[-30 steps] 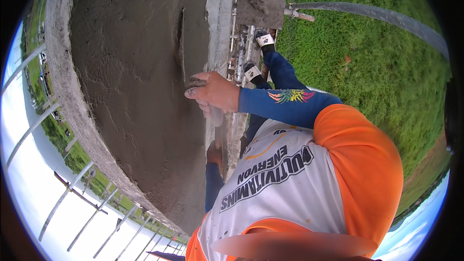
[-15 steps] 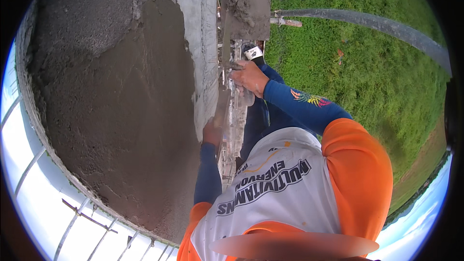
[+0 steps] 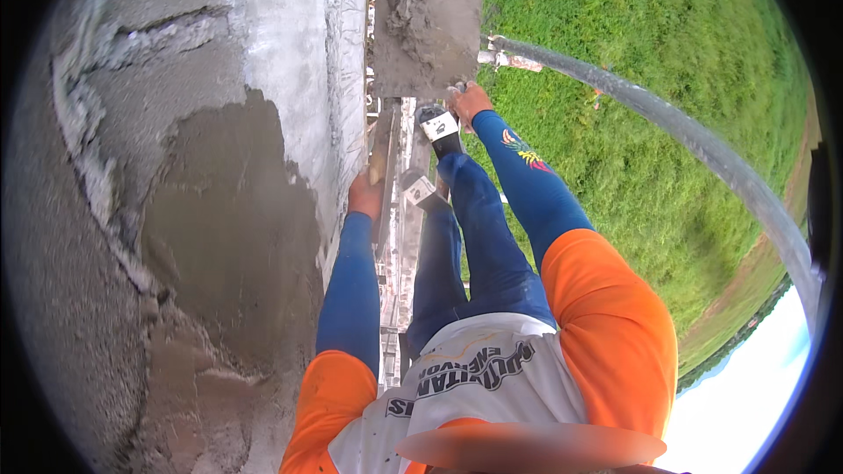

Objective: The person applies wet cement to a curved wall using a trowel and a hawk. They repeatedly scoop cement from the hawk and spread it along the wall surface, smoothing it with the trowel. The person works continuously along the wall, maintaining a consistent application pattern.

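Note:
My left hand [image 3: 365,196] is closed beside the wall's edge on what looks like a long, narrow plastering float [image 3: 382,142], its tan grip partly showing. Out to the right, my right hand [image 3: 471,101] has its fingers curled at the near right corner of the mortar board [image 3: 428,61]. What those fingers hold, if anything, is too small to make out. A lump of wet mortar [image 3: 407,7] sits on the board. On the wall to my left, a dark patch of fresh mortar [image 3: 233,219] borders rough concrete and a pale smooth strip [image 3: 283,44].
My feet, in dark footwear with white patches [image 3: 439,126], stand on a narrow scaffold walkway [image 3: 399,237]. A curved-looking metal pipe [image 3: 654,114] runs along the right side, joined near the board by a clamp [image 3: 514,61]. Grass [image 3: 606,167] lies far below.
Both hands have moved forward, away from my body; the right hand has gone from above the walkway to the board's corner. My view has shifted, showing more of my legs and rough wall.

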`<state>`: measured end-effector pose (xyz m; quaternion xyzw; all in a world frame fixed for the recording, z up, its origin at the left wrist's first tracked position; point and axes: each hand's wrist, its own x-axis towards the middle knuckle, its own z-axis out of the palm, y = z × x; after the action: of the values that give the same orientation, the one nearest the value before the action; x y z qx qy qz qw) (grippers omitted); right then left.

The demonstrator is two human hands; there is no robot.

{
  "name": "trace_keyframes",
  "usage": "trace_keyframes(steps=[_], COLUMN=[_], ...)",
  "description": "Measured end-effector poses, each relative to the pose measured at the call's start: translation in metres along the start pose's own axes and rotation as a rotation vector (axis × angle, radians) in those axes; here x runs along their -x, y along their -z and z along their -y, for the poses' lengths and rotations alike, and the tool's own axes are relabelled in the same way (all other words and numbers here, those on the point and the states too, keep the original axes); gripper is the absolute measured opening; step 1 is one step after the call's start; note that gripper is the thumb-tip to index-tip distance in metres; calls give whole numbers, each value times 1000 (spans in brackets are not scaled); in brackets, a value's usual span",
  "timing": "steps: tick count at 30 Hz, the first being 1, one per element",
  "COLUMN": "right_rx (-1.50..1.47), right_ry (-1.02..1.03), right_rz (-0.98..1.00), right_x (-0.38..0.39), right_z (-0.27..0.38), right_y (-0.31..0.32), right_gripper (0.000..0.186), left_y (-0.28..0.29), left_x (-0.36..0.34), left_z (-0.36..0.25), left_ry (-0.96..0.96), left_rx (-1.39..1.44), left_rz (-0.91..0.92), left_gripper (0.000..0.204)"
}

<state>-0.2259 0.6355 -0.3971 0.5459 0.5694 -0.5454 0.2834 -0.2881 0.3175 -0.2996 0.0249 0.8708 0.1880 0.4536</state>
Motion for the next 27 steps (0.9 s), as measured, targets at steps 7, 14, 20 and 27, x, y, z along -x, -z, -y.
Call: trace_keyframes(steps=[7, 14, 20, 27], right_rx=[290, 307, 362, 558], right_ry=[323, 71, 58, 208], right_rz=[-201, -158, -156, -464], right_x=[-111, -214, -237, -222], right_z=[45, 42, -24, -8], right_y=[-54, -62, -50, 9], right_gripper=[49, 54, 56, 48], left_y=[-64, -113, -144, -157], left_x=[-78, -89, -97, -105], left_z=[36, 72, 93, 113], left_ry=[49, 144, 261, 197], left_rx=[347, 195, 238, 368], left_rz=[0, 112, 162, 93], left_gripper=[37, 34, 37, 44])
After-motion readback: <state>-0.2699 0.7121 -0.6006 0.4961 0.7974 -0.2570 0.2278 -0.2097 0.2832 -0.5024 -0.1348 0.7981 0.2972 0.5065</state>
